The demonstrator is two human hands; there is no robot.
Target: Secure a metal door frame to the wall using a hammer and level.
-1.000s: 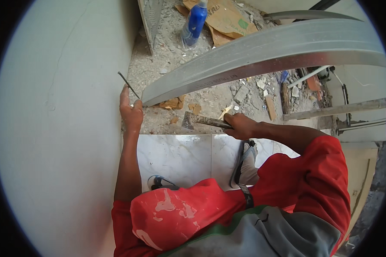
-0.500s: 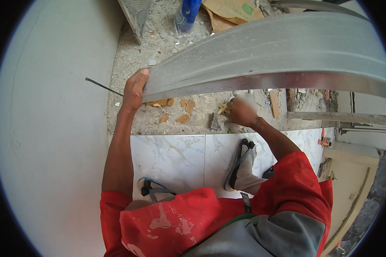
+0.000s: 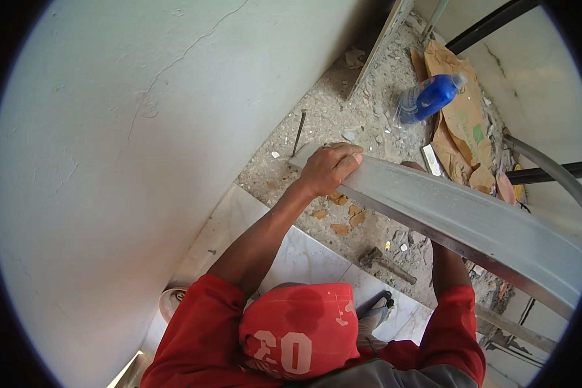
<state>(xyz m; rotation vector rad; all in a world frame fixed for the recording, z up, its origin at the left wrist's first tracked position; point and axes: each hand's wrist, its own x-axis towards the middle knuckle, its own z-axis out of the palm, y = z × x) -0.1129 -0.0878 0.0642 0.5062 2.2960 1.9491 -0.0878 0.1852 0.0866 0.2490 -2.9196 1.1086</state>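
A long grey metal channel (image 3: 459,207) slants from the middle of the head view to the lower right. My left hand (image 3: 330,169) is closed over it near its left end, thumb and fingers on the upper face. My right forearm passes beneath the channel, and most of my right hand (image 3: 412,166) is hidden; only a small patch of skin shows at the far edge. A hammer (image 3: 391,266) lies on the rough floor on the near side of the channel. Just beyond the channel's left end stands a thin dark rod (image 3: 299,132).
A cracked pale wall (image 3: 123,161) rises on the left. Beyond the channel are a blue bottle (image 3: 433,98), torn brown paper (image 3: 464,123) and a leaning board (image 3: 380,48). Brown flakes (image 3: 340,229) lie on the rubble floor. White marble-look tiles (image 3: 310,255) border it near me.
The view has turned, and the channel now slants down to the right. My right hand has gone from beside the hammer to beneath the channel. My left hand keeps its grip.
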